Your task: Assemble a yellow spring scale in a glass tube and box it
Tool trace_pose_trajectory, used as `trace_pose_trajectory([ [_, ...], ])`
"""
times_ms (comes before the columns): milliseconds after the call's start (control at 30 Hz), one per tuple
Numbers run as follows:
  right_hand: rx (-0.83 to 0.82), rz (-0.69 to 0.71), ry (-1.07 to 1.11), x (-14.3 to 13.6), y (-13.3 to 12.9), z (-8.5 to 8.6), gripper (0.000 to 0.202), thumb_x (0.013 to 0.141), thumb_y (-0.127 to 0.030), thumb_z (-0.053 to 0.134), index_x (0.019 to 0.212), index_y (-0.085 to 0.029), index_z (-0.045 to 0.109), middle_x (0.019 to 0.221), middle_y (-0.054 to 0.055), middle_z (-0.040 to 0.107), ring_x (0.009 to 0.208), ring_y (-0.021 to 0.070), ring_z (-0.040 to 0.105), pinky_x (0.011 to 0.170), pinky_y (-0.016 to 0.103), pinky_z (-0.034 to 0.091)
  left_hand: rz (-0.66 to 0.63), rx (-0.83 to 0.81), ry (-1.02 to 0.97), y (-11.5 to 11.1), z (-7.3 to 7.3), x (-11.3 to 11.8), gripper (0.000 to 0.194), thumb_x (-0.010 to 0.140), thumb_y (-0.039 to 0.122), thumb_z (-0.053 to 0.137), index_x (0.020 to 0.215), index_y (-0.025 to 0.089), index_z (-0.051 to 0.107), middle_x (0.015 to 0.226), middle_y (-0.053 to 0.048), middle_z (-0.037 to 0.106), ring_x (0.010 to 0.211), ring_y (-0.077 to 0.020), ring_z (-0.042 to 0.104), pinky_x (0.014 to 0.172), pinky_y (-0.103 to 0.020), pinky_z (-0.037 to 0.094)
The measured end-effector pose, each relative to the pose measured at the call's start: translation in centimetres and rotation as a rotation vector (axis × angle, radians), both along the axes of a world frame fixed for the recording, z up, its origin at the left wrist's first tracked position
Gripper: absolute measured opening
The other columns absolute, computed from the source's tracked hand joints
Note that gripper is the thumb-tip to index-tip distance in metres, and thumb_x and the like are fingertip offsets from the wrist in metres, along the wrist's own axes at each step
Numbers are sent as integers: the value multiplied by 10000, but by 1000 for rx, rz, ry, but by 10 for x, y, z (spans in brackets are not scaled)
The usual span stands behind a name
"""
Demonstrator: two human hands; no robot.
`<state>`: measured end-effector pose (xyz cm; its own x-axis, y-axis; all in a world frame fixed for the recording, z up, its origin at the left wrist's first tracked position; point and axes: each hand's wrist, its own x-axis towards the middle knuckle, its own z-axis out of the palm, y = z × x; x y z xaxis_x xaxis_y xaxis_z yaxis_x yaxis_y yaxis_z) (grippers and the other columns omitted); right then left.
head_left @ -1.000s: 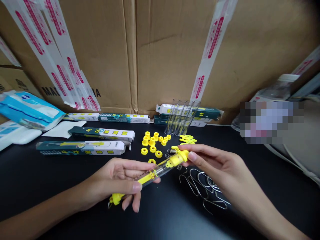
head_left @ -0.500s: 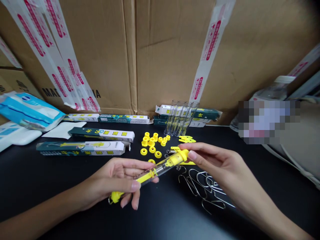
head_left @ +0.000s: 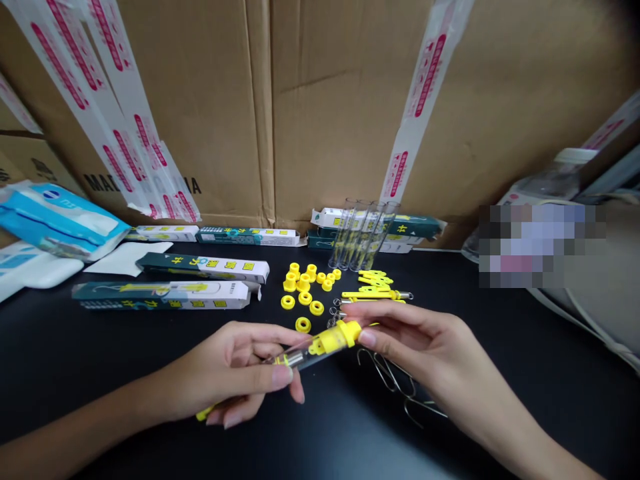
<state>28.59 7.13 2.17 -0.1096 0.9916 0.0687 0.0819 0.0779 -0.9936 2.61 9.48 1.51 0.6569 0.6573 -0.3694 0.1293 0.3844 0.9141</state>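
A clear tubular spring scale (head_left: 306, 353) with yellow fittings lies slanted between my hands. My left hand (head_left: 240, 370) is wrapped round the tube, its thumb on the near side. At the right end, the fingers of my right hand (head_left: 405, 337) pinch the yellow cap (head_left: 337, 337), which sits at the tube's mouth; whether it is fully seated I cannot tell. Inside the tube, a metal spring part shows near my left thumb. A yellow tip (head_left: 205, 413) sticks out below my left palm. Just beyond lie loose yellow caps and rings (head_left: 303, 283).
Several clear tubes (head_left: 357, 233) stand upright at the back. Yellow strips with springs (head_left: 375, 293) lie beyond my right hand, wire hooks (head_left: 387, 373) beneath it. Printed cartons (head_left: 160, 295) and a blue packet (head_left: 65, 220) are at left, a bottle (head_left: 550, 177) at right.
The spring scale has slid down and left through my left hand, so its lower end is now mostly hidden. My right hand has moved left with the yellow cap.
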Motion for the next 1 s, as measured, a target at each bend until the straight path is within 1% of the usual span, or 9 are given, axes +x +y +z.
trace_pose_trajectory([
  [67,1,0,-11,-1,0,0,185,778,-386,843,921,-269,850,966,52,832,884,243,783,799,310,645,21,-39,-32,1,-1,0,479,905,529,683,1226,174,700,940,-124,784,333,-33,476,269,-118,266],
  [200,25,-31,-47,-2,2,1,181,761,-404,849,873,-262,853,920,55,833,831,243,779,755,309,647,75,-177,-243,-1,-2,-2,740,858,748,512,1182,127,749,1004,-212,793,383,-144,639,245,-146,293],
  [300,9,-57,-34,-1,3,0,223,757,-425,851,896,-251,855,930,60,833,802,231,772,761,314,649,143,-120,-281,-4,0,-4,831,855,772,460,1254,93,725,805,-224,795,366,-147,633,298,-134,342],
  [367,-15,-73,-11,0,4,-2,253,738,-435,864,902,-242,855,895,59,831,765,218,765,751,310,649,173,-87,-290,-6,3,-5,879,841,785,447,1243,57,733,749,-249,784,379,-161,640,330,-151,393],
  [433,-54,-84,19,0,5,-4,264,715,-427,885,902,-243,856,886,55,831,756,205,761,752,296,646,252,-51,-319,-6,7,-3,849,806,770,506,1134,38,785,813,-268,789,519,-233,721,365,-181,447],
  [500,-87,-91,46,0,5,-6,250,713,-409,893,906,-255,856,912,47,832,776,194,758,764,275,637,342,-25,-350,-6,10,-1,729,781,721,584,945,58,837,900,-252,801,591,-248,744,383,-182,455],
  [633,-89,-85,63,-3,2,-7,230,727,-397,888,915,-269,856,961,49,829,850,214,763,804,290,635,433,-17,-377,-5,8,-1,594,794,627,632,548,106,773,989,-208,810,462,-194,700,347,-176,380],
  [833,-87,-125,38,-8,-7,1,214,724,-385,887,915,-294,854,1006,26,823,915,207,760,816,242,613,461,-22,-482,-1,-6,-9,633,885,559,532,500,102,740,1001,-223,801,400,-196,684,309,-173,315],
  [1000,-70,-140,34,-7,-7,0,219,702,-381,898,891,-283,847,971,15,818,858,186,755,781,227,613,361,-55,-460,6,-2,-9,557,831,537,628,526,86,749,1017,-240,789,431,-222,713,319,-169,377],
])
